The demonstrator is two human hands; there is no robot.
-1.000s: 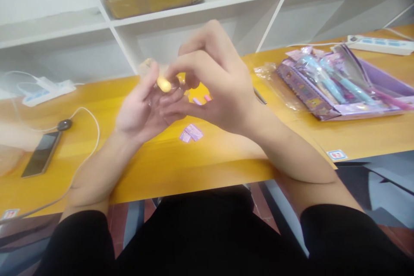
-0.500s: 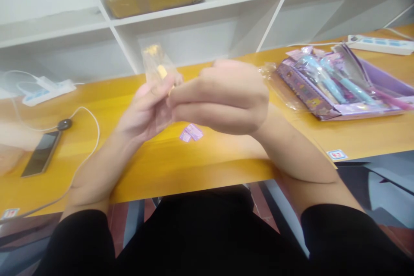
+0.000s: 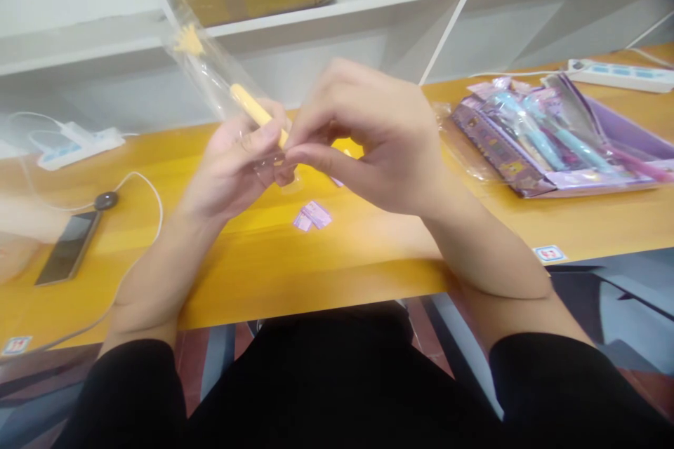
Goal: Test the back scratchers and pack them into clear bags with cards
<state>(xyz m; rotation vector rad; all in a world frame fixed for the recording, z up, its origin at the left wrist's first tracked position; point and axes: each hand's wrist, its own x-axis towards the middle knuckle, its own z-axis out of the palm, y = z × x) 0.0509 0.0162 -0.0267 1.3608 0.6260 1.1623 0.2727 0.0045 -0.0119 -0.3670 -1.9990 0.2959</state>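
Swung out toward the upper left since the last frame, the yellow stick (image 3: pixel 251 105) in its clear wrapper (image 3: pixel 213 88) slants up above the surface (image 3: pixel 368 252) from my left grip (image 3: pixel 226 161), closed on it. My right grip (image 3: pixel 373 137) has finger and thumb nearly meeting at its lower end; whether they hold it, I cannot tell. Small purple cards (image 3: pixel 313 215) lie below; right, a purple box (image 3: pixel 500 144).

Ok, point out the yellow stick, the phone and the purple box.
Yellow stick (image 3: pixel 250 104): head view, on its shaft, seen through the clear wrapper.
Phone (image 3: pixel 67 248): head view, middle of its dark screen.
Purple box (image 3: pixel 489 139): head view, on its patterned left side wall.
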